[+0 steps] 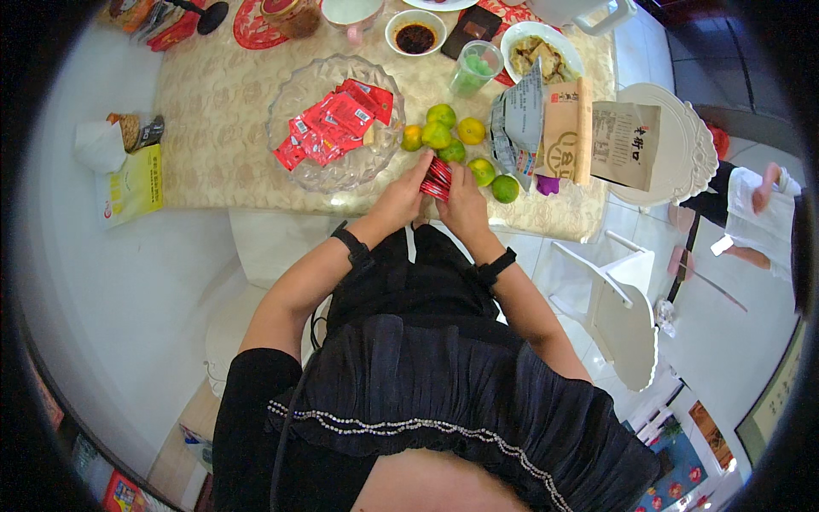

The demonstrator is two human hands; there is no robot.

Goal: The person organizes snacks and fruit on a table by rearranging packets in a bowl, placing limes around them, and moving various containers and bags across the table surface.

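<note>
Between my left hand (pixel 403 196) and my right hand (pixel 464 202) is a small stack of red packets (pixel 436 180), gripped from both sides above the table's near edge. More red packets (pixel 333 121) lie heaped in a scalloped clear glass bowl (pixel 288 171) to the left. Several green and yellow citrus fruits (pixel 436 134) sit just beyond my hands, and a green one (pixel 505 189) rests to the right of them. Upright bags, one silvery printed (pixel 517 125) and one brown paper (pixel 563 134), stand right of the fruits.
Farther back are a clear cup with green contents (pixel 477 68), a bowl of dark sauce (pixel 416 33), a bowl of food (pixel 542 52) and a pink-handled cup (pixel 352 14). White chairs (pixel 620 320) stand at the right. Another person (pixel 755 198) is at the far right.
</note>
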